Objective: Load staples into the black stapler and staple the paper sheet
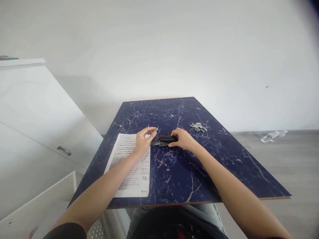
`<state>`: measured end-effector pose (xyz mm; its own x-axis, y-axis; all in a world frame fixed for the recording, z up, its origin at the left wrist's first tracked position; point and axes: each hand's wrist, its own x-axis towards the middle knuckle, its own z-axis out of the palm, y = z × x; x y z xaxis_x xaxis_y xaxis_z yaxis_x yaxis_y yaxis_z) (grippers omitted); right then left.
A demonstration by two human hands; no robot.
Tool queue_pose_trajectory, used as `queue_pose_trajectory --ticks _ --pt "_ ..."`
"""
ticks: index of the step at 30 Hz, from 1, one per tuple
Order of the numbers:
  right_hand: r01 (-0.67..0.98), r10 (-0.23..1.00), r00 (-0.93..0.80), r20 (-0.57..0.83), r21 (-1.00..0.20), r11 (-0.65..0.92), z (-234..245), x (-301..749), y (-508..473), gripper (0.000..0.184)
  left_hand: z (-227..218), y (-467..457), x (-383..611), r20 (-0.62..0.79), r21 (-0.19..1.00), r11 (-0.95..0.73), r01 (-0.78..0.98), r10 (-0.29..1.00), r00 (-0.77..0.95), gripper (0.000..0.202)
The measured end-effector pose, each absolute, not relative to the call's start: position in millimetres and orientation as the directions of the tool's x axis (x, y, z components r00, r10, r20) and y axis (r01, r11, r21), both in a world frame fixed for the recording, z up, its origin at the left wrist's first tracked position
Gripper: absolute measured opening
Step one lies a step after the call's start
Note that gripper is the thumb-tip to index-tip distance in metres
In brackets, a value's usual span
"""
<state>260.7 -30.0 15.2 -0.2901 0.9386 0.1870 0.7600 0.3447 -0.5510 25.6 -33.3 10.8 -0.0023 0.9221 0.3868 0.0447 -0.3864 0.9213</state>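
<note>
A black stapler (164,139) lies on the blue marbled table, with my right hand (183,138) closed around its right end. Its metal part (155,144) sticks out to the left, close to my left hand. Between the thumb and fingertips of my left hand (144,141) is a small grey staple strip (156,129), held just above the stapler's left end. Under my left wrist lies a stack of printed paper (127,166), partly covered by the forearm. A small pile of staple strips (198,126) rests beyond my right hand.
The dark blue table (171,179) reaches to a white wall (159,49). A white cabinet (37,109) with a dark handle stands at the left, above a white perforated bin or rack (74,182). A crumpled clear plastic piece (272,136) lies on the floor at right.
</note>
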Motion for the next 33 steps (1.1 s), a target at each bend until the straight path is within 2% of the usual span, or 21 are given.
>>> queue_pose_trajectory --ticks 2,5,7,10,15,19,21,23,26,29,33 --pt "0.695 0.921 -0.291 0.257 -0.605 0.388 20 259 -32 0.041 16 -39 25 0.469 0.872 -0.467 0.148 0.883 0.022 0.024" --pt "0.547 0.862 -0.265 0.432 -0.669 0.504 29 253 -39 0.034 18 -45 26 0.571 0.762 -0.581 0.286 0.811 0.126 0.019" --pt "0.470 0.835 -0.256 0.487 -0.692 0.548 32 247 -44 0.029 17 -47 27 0.601 0.692 -0.632 0.350 0.772 0.207 0.017" --pt "0.415 0.839 -0.259 0.479 -0.729 0.544 33 242 -47 0.024 15 -49 29 0.603 0.652 -0.659 0.375 0.751 0.270 0.017" --pt "0.307 0.878 -0.275 0.391 -0.830 0.466 26 241 -45 0.025 16 -49 30 0.543 0.748 -0.601 0.283 0.798 0.261 0.015" --pt "0.229 0.915 -0.190 0.355 -0.890 0.393 25 251 -36 0.031 18 -49 31 0.551 0.746 -0.602 0.285 0.798 0.243 0.023" --pt "0.287 0.922 -0.059 0.383 -0.878 0.384 22 268 -27 0.032 17 -48 30 0.559 0.736 -0.601 0.310 0.799 0.222 0.027" --pt "0.438 0.898 0.124 0.423 -0.835 0.333 17 292 -14 0.031 16 -45 29 0.573 0.700 -0.602 0.384 0.794 0.201 0.026" --pt "0.656 0.808 0.361 0.465 -0.743 0.134 2 331 5 0.025 11 -37 25 0.572 0.592 -0.564 0.575 0.797 0.193 0.022" --pt "0.699 0.769 0.447 0.456 -0.715 0.018 -14 360 16 0.023 6 -29 19 0.466 0.531 -0.464 0.709 0.859 0.213 0.022" --pt "0.704 0.761 0.474 0.442 -0.710 -0.026 -24 372 19 0.019 5 -28 13 0.326 0.417 -0.320 0.851 0.926 0.188 0.024"
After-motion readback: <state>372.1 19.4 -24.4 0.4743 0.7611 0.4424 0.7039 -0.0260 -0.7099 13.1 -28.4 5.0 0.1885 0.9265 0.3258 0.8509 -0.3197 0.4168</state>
